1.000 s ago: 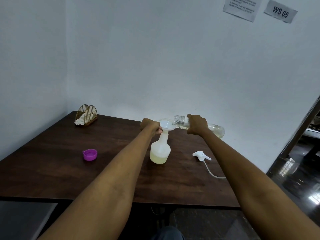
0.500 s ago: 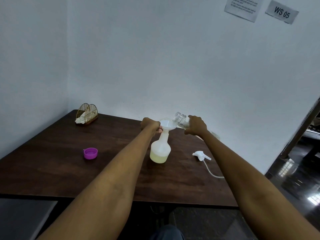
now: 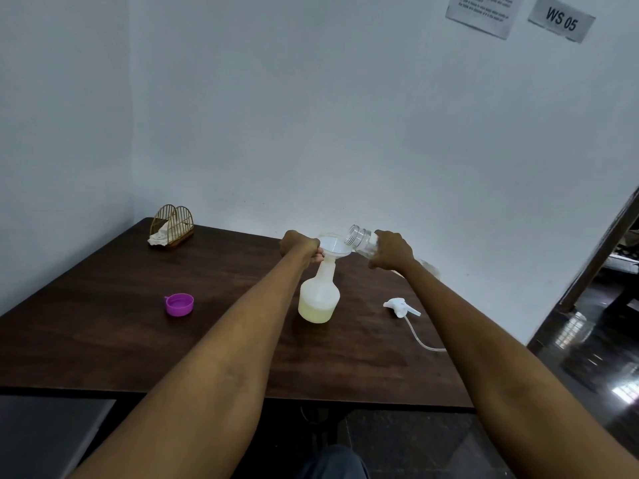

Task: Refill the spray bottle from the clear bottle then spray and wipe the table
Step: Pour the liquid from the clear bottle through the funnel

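1. Left hand (image 3: 300, 246) grips the neck of the spray bottle (image 3: 318, 294) just under the funnel (image 3: 332, 246), fingers curled round it. The bottle stands upright on the dark wooden table (image 3: 103, 326), directly below that grip.
2. Right hand (image 3: 390, 253) is wrapped round the clear bottle (image 3: 361, 239), fingers closed on its body. The bottle lies tilted, its open mouth just beyond the grip toward the left hand, at the funnel's rim and angled slightly upward. Most of its body is hidden behind the hand and forearm, so the liquid left inside cannot be read.
3. No stream visible between mouth and funnel. Judgement: pouring is paused or finishing.
4. Spray bottle holds pale yellow liquid in its lower part only; the upper body and neck look empty.
5. Trigger spray head (image 3: 401, 307) with its dip tube lies on the table, nearer than the right hand's grip and well apart from the bottle.
6. Purple cap (image 3: 179, 304) lies open side up, well off to the outer side of the left grip.
7. Wire napkin holder (image 3: 171, 225) stands at the far corner, holding crumpled tissue or cloth.
8. Progress, judged: refill partly done. Left: remove funnel, refit spray head, spray, wipe. No wet patches seen on the tabletop.
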Action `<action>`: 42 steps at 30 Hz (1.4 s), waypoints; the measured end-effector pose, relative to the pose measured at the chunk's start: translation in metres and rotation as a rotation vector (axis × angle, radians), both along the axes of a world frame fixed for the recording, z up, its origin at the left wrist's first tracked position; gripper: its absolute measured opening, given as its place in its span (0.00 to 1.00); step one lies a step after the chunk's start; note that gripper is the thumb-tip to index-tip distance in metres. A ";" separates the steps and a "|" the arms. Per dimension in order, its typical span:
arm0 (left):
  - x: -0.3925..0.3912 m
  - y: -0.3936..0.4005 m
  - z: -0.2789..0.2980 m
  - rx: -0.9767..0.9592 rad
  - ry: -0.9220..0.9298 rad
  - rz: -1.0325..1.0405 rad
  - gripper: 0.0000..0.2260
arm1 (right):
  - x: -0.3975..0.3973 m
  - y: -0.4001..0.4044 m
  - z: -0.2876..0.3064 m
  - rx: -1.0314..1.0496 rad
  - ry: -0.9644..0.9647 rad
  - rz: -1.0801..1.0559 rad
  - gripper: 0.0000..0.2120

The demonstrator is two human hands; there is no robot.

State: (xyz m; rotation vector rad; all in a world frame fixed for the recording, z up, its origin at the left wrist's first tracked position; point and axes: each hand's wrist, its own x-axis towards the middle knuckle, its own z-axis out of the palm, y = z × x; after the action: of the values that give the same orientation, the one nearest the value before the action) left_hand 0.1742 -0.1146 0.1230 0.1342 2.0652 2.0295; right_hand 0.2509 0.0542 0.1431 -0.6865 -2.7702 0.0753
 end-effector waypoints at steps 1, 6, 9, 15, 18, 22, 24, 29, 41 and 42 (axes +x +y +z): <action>-0.001 0.000 0.000 -0.006 0.000 0.003 0.10 | -0.001 0.000 0.000 0.019 -0.003 0.004 0.19; -0.002 0.000 -0.001 -0.011 -0.009 0.008 0.13 | -0.003 0.000 0.004 0.086 0.009 0.024 0.21; -0.003 0.001 -0.002 -0.005 -0.011 0.003 0.14 | -0.004 0.000 0.005 0.113 0.016 0.033 0.20; -0.004 0.002 -0.002 -0.006 -0.025 0.001 0.14 | -0.004 0.001 0.007 0.170 -0.007 0.039 0.20; -0.003 0.002 -0.002 -0.001 -0.025 -0.007 0.14 | -0.004 0.001 0.006 0.181 -0.017 0.031 0.20; -0.003 0.001 -0.003 0.005 -0.014 0.004 0.14 | -0.005 0.003 0.003 0.166 -0.011 0.032 0.21; -0.002 0.001 -0.003 0.006 -0.007 0.009 0.13 | -0.005 0.003 0.001 0.127 -0.005 0.031 0.20; 0.000 0.000 -0.003 0.044 -0.008 -0.009 0.11 | -0.003 0.003 -0.002 -0.148 0.117 0.053 0.18; 0.007 -0.012 -0.007 0.047 -0.021 -0.112 0.07 | 0.038 -0.003 -0.040 -0.722 0.289 0.118 0.07; 0.008 -0.014 -0.008 0.040 -0.024 -0.109 0.08 | 0.042 -0.008 -0.041 -0.733 0.270 0.133 0.08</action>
State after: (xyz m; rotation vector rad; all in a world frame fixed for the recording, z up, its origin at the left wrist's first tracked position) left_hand 0.1819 -0.1285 0.1148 0.2228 1.9589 1.9983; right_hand 0.2927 0.0465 0.1025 -0.5812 -2.4792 1.1569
